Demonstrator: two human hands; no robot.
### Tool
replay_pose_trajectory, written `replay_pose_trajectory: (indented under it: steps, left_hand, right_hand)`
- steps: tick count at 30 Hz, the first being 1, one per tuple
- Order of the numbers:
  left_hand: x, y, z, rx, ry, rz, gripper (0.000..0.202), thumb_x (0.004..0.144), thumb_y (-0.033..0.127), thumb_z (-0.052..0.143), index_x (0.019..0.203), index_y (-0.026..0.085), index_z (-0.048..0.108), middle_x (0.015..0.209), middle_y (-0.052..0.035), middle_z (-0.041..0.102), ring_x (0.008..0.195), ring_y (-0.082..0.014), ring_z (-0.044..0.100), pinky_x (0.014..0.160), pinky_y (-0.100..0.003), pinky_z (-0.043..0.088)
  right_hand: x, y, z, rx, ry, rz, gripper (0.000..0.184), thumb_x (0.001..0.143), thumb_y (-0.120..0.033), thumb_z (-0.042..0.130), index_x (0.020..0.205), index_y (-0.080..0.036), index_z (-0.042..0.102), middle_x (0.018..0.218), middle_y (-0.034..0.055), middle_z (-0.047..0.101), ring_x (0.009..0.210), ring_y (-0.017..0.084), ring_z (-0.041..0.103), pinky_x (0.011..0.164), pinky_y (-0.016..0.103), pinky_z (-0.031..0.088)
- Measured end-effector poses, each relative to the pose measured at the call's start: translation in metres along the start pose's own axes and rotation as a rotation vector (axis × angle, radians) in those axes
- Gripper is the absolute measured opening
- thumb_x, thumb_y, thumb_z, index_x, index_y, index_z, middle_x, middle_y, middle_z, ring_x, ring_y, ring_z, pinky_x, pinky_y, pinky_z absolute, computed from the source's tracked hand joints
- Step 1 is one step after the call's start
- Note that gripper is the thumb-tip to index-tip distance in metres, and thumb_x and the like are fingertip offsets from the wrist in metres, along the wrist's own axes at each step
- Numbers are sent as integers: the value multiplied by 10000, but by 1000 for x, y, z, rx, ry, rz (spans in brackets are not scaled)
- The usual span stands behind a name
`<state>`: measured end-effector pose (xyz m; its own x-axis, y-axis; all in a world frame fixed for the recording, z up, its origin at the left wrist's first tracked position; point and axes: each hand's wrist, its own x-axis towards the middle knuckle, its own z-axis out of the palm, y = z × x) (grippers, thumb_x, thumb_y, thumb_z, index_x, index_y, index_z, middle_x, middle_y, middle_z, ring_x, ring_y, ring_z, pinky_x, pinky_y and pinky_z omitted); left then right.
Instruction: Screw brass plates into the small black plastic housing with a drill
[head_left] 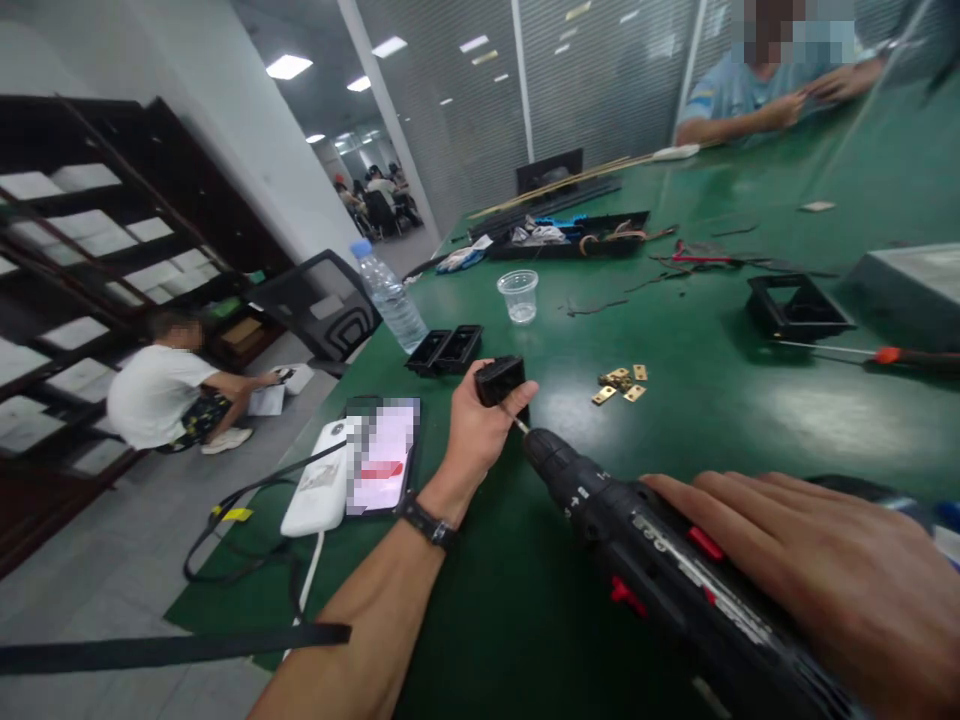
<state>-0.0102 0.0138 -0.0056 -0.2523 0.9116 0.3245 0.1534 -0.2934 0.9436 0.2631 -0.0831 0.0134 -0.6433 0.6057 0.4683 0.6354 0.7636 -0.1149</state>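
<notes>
A broad green surface (720,440), smooth enough to throw back a pale glare, stretches toward a glass partition (600,90) with fine horizontal lines. From the lower edge, the left forearm slants up and to the right, a dark-banded wristwatch (427,522) at its wrist. The left hand (476,430) grasps a small black box-shaped plastic piece (501,376) just above the surface, its thumb across the near side. The right hand (817,560) comes in from the right, palm down, grasping a black power drill with red accents (652,540); its fingers lie extended along the body, and the handle is out of sight. The drill's slim metal bit (521,425) points at the piece's lower edge; whether it touches cannot be told. Beyond lie shiny brass-coloured rectangular plates with holes (619,381), loosely heaped, and a clear ribbed plastic cup (517,297). The held piece is dark, squared and hollow-looking, like the two open black rectangular frames (446,350) near it.
</notes>
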Motion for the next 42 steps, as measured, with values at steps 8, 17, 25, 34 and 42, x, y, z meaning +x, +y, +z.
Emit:
replay_pose_trajectory:
  steps: [8,17,25,34,42]
  left_hand:
    - [1,-1,-5,-59,-44,85,450,623,394,858,942,176,626,896,-28,634,851,-177,580,804,-297,460]
    - [1,-5,-9,-134,-51,103,407,650,389,845,899,164,615,841,0,591,769,-134,526,757,-270,432]
    - [3,-5,-7,-89,-23,75,442,631,386,859,918,147,622,860,-11,606,795,-140,528,752,-264,438]
    - [0,-5,-6,-85,-26,60,449,631,388,859,932,150,626,882,-19,610,801,-147,538,732,-266,445]
    - [2,-5,-5,-113,-11,52,468,609,371,873,955,151,647,912,-30,641,829,-157,560,793,-289,457]
  right_hand:
    - [8,-3,-2,-137,20,-106,464,765,-128,469,1211,-188,583,1021,116,710,769,304,684,606,419,540]
    - [6,-8,-6,-188,-26,-100,457,798,-212,507,1251,-170,539,1021,103,692,780,262,673,636,387,539]
    - [8,-4,-2,-196,-30,-75,396,772,-162,467,1157,-224,536,911,57,680,686,226,645,568,346,506]
    - [3,-1,-1,-219,-86,-8,433,781,-163,499,1208,-234,514,1042,80,664,768,232,645,617,349,491]
    - [12,-10,-9,-171,-142,18,300,773,-133,503,1039,-252,573,855,27,668,676,226,660,534,339,522]
